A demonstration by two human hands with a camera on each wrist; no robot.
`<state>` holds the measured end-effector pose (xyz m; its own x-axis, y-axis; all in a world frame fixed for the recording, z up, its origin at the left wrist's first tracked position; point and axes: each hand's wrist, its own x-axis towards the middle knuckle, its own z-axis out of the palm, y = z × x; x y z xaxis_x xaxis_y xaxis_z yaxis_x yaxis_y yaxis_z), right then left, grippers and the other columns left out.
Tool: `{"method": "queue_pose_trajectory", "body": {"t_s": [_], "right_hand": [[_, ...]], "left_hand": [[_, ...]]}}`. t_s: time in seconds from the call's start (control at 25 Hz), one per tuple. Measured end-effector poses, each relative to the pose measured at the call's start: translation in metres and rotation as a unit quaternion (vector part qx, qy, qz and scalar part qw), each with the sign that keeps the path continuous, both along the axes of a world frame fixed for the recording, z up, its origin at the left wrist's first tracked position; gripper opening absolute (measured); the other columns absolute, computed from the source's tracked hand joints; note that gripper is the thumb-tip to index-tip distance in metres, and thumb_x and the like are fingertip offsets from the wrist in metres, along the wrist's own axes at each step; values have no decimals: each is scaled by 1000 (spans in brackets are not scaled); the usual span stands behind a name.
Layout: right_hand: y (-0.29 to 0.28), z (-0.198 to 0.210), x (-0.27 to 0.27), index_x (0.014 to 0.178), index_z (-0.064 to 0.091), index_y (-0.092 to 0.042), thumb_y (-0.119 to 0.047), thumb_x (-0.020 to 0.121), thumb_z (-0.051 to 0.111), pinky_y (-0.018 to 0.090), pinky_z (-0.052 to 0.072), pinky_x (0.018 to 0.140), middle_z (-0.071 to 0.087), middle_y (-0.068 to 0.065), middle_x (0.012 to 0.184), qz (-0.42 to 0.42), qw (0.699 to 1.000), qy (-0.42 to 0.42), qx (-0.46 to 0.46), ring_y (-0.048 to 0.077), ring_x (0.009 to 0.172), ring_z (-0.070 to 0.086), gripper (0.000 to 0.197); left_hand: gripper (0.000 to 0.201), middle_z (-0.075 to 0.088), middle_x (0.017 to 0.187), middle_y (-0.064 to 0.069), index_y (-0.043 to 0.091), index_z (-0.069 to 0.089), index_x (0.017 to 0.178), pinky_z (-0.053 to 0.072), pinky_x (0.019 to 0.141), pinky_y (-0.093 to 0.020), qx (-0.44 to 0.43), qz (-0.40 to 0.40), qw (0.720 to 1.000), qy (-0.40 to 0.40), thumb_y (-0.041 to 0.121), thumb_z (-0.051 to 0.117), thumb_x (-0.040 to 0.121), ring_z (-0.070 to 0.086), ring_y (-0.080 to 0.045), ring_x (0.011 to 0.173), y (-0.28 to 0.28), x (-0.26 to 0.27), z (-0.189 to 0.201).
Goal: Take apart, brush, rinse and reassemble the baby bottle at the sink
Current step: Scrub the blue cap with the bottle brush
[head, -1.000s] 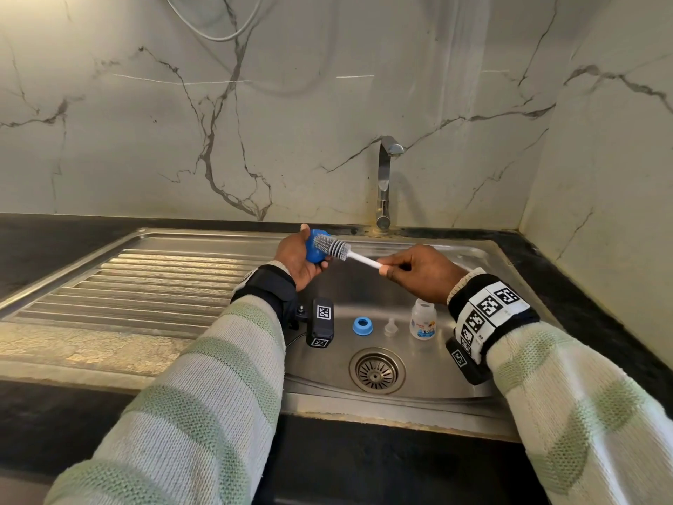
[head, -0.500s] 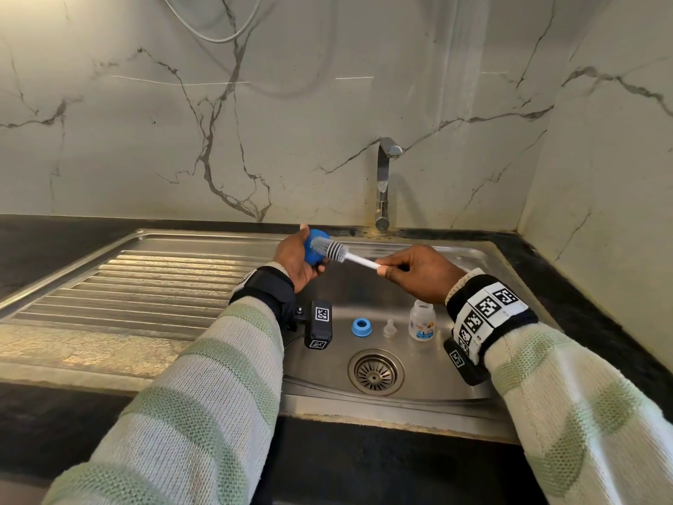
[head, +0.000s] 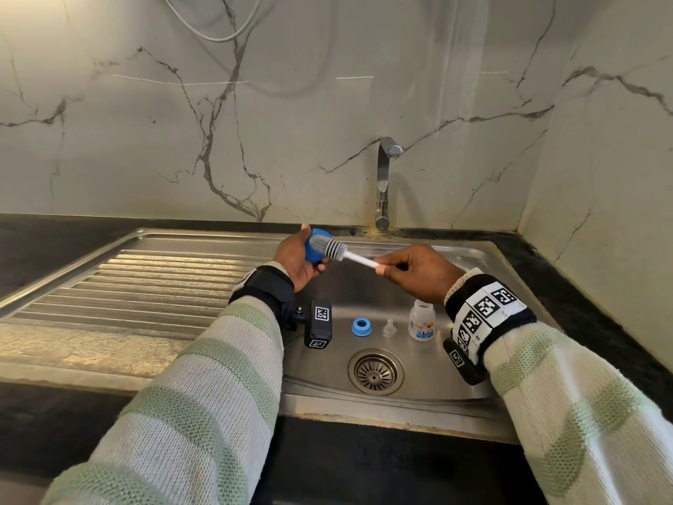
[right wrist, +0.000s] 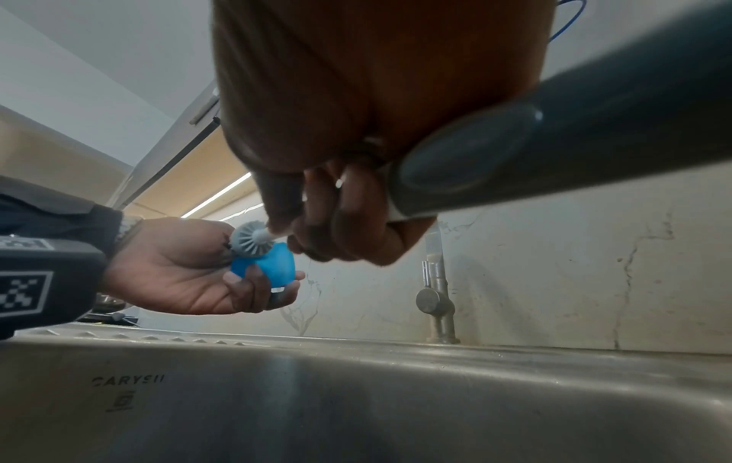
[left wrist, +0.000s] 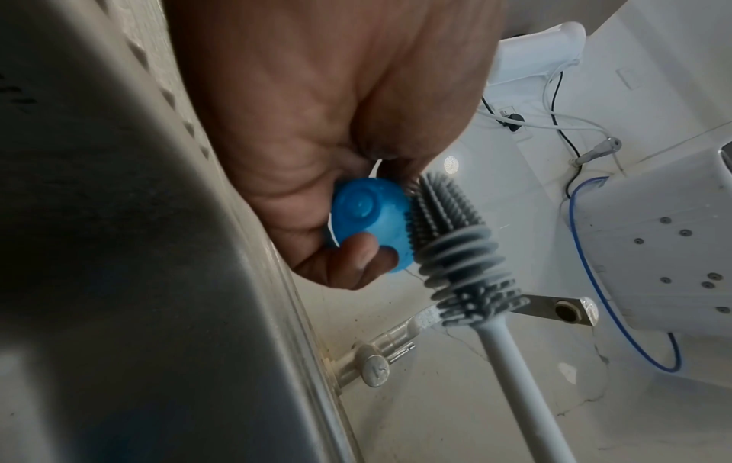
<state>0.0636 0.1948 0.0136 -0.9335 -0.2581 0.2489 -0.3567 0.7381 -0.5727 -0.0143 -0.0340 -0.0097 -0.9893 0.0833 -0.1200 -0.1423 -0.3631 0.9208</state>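
L hand [head: 295,257] grips round blue plastic bottle cap [head: 314,249] over the steel sink [head: 429,391]. R hand [head: 418,273] pinches white handle of grey silicone bottle brush [head: 333,248]; bristles against cap rim (contact clear in L wrist view). In basin: blue screw ring [head: 361,326], clear teat [head: 389,328], small clear bottle body [head: 422,324] upright, all apart.

Blue cap [head: 314,249] against grey brush [head: 329,246], bottle [head: 422,320] upright — ring [head: 361,326], teat [head: 389,328] beside
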Motion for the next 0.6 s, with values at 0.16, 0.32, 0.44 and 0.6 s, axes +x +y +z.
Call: {"method": "queue_pose_trajectory", "body": {"t_s": [0.16,0.32,0.44,0.6], "right_hand": [[3,1,0,121,68,-23,-32,96,58,22,47,62,72,0,90,-16,1000,11,-4,14,75,61,28],[0,-1,1,119,69,-23,-30,95,61,26,51,73,73,-3,98,16,1000,-11,22,14,84,64,27],[0,-2,0,121,68,-21,-32,96,59,25,51,72,72,-5,94,-2,1000,16,-3,13,83,63,29],[0,-2,-1,123,67,-21,-31,97,57,21,47,66,70,-7,89,-8,1000,17,2,10,76,60,29]], "left_hand": [[45,59,86,-13,8,54,107,41,42,-20,2,-3,1000,0,44,28,106,49,-17,58,0,1,2],[44,60,90,-12,8,52,116,44,48,-24,19,16,1000,-5,46,32,105,54,-19,66,0,1,2],[46,60,86,-12,5,52,111,39,43,-22,9,-16,1000,12,47,35,103,47,-15,60,-1,-1,1],[43,61,81,-12,8,55,105,38,44,-23,-16,-10,1000,7,44,33,104,47,-16,59,-1,1,2]]}}
